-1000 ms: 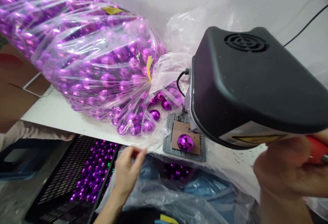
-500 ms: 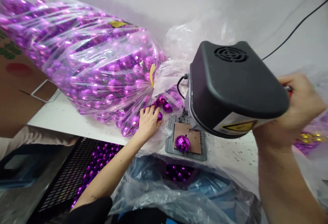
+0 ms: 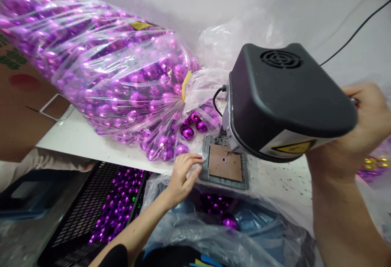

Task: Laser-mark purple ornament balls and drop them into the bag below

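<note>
Beside the grey plate point(image 3: 244, 183) is my left hand point(image 3: 185, 173), fingers stretched and thumb apart, nothing in it. A brown square board point(image 3: 220, 173) with a small dark hole lies on that plate. My right hand point(image 3: 363, 124) grips a bulky black handheld machine point(image 3: 293, 100) by its back end; the grip itself is mostly hidden. The machine has a round vent and a yellow warning label, and its front hangs over the plate. Several shiny purple faceted balls point(image 3: 187, 132) lie loose at the bag's mouth. Another purple ball point(image 3: 229, 221) sits in the plastic-lined container below the table edge.
A large clear bag point(image 3: 122, 71) full of purple balls leans across the left of the white table point(image 3: 100, 144). A cardboard box point(image 3: 27, 108) stands at far left. Below are a black crate point(image 3: 70, 210) with purple balls and clear plastic sheeting point(image 3: 189, 234). A sleeve point(image 3: 51, 165) shows at left.
My left hand has moved from the loose balls down and toward the plate. The purple ball has left the board, and a ball now shows in the container below.
</note>
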Motion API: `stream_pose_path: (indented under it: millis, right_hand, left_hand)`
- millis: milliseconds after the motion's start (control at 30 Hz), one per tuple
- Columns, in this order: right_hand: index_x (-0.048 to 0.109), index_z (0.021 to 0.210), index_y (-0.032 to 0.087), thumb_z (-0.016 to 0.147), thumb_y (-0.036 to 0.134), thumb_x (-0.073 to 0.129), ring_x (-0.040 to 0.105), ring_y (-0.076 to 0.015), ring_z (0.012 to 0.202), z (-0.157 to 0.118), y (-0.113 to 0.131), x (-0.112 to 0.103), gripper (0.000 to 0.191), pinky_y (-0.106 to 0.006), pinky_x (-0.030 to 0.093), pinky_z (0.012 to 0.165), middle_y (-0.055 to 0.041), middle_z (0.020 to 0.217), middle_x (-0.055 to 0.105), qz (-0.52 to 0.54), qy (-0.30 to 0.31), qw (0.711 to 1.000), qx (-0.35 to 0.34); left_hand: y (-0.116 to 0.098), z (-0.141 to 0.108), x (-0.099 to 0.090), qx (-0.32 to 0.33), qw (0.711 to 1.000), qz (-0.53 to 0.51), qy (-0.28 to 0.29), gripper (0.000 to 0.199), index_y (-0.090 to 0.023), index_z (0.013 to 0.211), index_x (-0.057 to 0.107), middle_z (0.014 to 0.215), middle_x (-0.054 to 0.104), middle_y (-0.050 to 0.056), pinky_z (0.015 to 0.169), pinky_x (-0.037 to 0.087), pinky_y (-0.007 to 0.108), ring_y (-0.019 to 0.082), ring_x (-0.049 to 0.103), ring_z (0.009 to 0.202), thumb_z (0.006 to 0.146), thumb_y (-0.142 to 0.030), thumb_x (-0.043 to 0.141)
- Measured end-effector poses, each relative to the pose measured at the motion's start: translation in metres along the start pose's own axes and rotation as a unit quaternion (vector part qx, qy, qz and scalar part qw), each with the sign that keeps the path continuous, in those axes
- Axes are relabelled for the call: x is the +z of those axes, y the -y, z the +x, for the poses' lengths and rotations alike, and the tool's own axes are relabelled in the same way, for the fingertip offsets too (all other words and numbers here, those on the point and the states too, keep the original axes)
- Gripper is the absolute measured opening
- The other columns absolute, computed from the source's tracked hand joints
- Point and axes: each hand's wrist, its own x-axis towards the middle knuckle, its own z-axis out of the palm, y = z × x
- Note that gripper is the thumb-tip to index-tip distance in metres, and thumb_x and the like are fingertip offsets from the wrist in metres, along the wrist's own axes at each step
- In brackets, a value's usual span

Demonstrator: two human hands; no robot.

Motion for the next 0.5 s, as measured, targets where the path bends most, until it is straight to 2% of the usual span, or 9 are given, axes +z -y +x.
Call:
stream_pose_path:
  millis: [67,133,200,300,333,400,433,500]
  right_hand:
    - [0.059,0.076,0.013,0.082,0.038,0.053,0.043,-0.0039,0.062,-0.001,-0.004,0.001,0.027,-0.023,0.026,0.06,0.0014,0.067,0.052,0.003,-0.008,1.0,-0.01]
    - [0.06,0.078,0.013,0.083,0.042,0.053,0.041,-0.004,0.062,-0.002,-0.008,0.002,0.031,-0.024,0.025,0.06,0.0011,0.067,0.052,0.006,-0.015,1.0,-0.015]
    - [0.061,0.078,0.013,0.083,0.044,0.053,0.04,-0.0037,0.061,-0.002,-0.009,0.002,0.033,-0.024,0.024,0.06,0.0012,0.067,0.052,0.006,-0.018,1.0,-0.016]
    - [0.06,0.078,0.012,0.083,0.043,0.052,0.041,-0.0033,0.062,-0.001,-0.007,0.001,0.032,-0.024,0.024,0.06,0.001,0.068,0.053,0.006,-0.012,1.0,-0.013]
    - [0.059,0.077,0.012,0.083,0.042,0.052,0.041,-0.0032,0.062,-0.001,-0.005,0.001,0.031,-0.023,0.023,0.06,0.0012,0.068,0.053,0.006,-0.009,1.0,-0.011]
    - [0.057,0.075,0.013,0.083,0.039,0.05,0.039,-0.0029,0.061,0.001,-0.001,0.0,0.028,-0.023,0.023,0.06,0.002,0.066,0.051,0.007,-0.002,1.0,0.0]
    - [0.055,0.074,0.013,0.082,0.037,0.049,0.038,-0.0028,0.06,0.001,0.002,0.0,0.026,-0.022,0.023,0.059,0.0026,0.065,0.049,0.009,-0.001,1.0,0.005]
    - [0.053,0.073,0.014,0.08,0.036,0.05,0.037,-0.0028,0.059,0.002,0.005,0.0,0.024,-0.022,0.023,0.059,0.0033,0.064,0.048,0.014,0.005,1.0,0.016]
  left_hand:
    - [0.01,0.019,-0.008,0.031,0.996,0.08,-0.036,0.019,-0.021,0.107,0.064,0.112,0.071,0.007,0.101,0.041,0.041,0.022,0.061,0.11,0.099,-0.025,0.048]
    - [0.023,0.046,-0.012,0.03,0.979,0.198,-0.041,0.021,-0.019,0.111,0.064,0.12,0.069,0.011,0.1,0.04,0.044,0.026,0.058,0.114,0.098,-0.022,0.048]
    - [0.037,0.074,-0.013,-0.022,0.947,0.32,-0.015,0.029,-0.015,0.121,0.062,0.126,0.065,0.017,0.097,0.04,0.048,0.033,0.056,0.116,0.095,-0.022,0.052]
    - [0.051,0.104,-0.01,-0.082,0.909,0.405,0.057,0.039,-0.009,0.124,0.06,0.111,0.068,0.021,0.095,0.04,0.053,0.038,0.058,0.11,0.089,-0.026,0.063]
    - [0.052,0.109,-0.01,-0.089,0.908,0.403,0.072,0.04,-0.008,0.122,0.061,0.109,0.068,0.021,0.096,0.039,0.054,0.039,0.058,0.109,0.086,-0.025,0.066]
    - [0.046,0.109,-0.012,-0.091,0.933,0.341,0.064,0.044,-0.009,0.123,0.06,0.115,0.066,0.02,0.098,0.04,0.053,0.038,0.057,0.113,0.083,-0.022,0.069]
    - [0.041,0.105,-0.013,-0.095,0.955,0.275,0.046,0.046,-0.011,0.125,0.058,0.119,0.065,0.019,0.098,0.042,0.051,0.036,0.057,0.114,0.082,-0.023,0.07]
    - [0.026,0.09,-0.016,-0.128,0.989,0.069,0.017,0.049,-0.017,0.13,0.054,0.122,0.064,0.014,0.091,0.048,0.042,0.03,0.059,0.111,0.085,-0.03,0.068]
